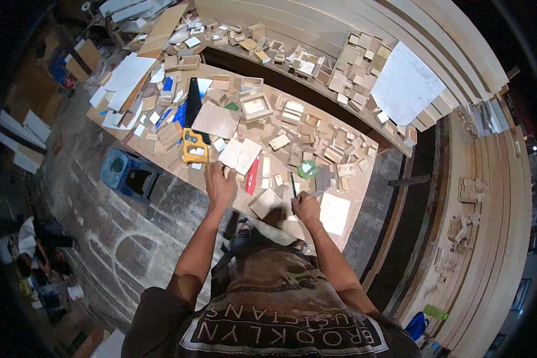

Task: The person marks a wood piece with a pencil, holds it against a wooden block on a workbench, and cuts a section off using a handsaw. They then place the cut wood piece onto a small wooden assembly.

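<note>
My right hand [305, 207] is closed round a slim dark pencil [293, 184] that points up and away over the table's near edge. My left hand [221, 185] lies with fingers apart at the near edge of a thin pale wooden board [240, 156]; whether its fingertips touch the board I cannot tell. Just beyond it is a handsaw with a yellow handle [195, 146] and a dark blade. Between my hands lies a long red tool [252, 176]. A flat wooden piece [266, 204] and a pale square board [335, 213] lie near my right hand.
Small wooden blocks and box frames [256, 107] crowd the worktable [358, 197]. A round green object [308, 169] sits among them. A blue stool [118, 170] stands left of the table. Stacked planks [483, 179] line the right side. Another person [33, 250] is at far left.
</note>
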The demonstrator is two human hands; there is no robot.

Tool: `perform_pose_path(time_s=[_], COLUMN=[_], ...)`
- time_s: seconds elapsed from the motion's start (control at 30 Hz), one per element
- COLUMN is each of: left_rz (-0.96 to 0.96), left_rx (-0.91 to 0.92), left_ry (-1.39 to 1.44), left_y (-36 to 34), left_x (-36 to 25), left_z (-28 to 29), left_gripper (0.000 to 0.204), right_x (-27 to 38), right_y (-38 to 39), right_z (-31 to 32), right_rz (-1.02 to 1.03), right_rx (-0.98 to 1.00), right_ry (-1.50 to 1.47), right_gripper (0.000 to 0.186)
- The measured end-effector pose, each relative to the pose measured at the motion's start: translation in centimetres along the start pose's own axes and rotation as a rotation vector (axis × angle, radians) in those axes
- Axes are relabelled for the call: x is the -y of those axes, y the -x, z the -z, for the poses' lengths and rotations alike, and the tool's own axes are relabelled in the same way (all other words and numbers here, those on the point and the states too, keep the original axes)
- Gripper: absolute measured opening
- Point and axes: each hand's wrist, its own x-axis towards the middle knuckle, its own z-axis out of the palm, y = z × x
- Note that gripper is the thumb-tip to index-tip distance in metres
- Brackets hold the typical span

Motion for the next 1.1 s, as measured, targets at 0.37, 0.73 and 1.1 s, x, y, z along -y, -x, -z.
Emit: perform_pose_path(time_s=[0.37,0.73,1.1], left_rz=[0.159,0.456,0.421], left_rx=[0.205,0.401,0.540], left_ry=[0.313,1.123,1.161], left_y=[-5.9,-8.2,-9.1], left_x=[3.3,4.7,7.1], left_z=[-2.8,2.5,2.3], left_gripper=[0.063,0.025,0.021], right_x=[1.2,-4.7,-5.2], right_y=[2.9,4.8,5.0], right_z=[-2.6,0.5,1.0], right_rz=[-0.093,-0.522,-0.698], right_rx=[-0.146,-0.404,-0.230], right_ry=[-0.034,0.088,0.094], right_gripper=[0.047,0.098,0.116])
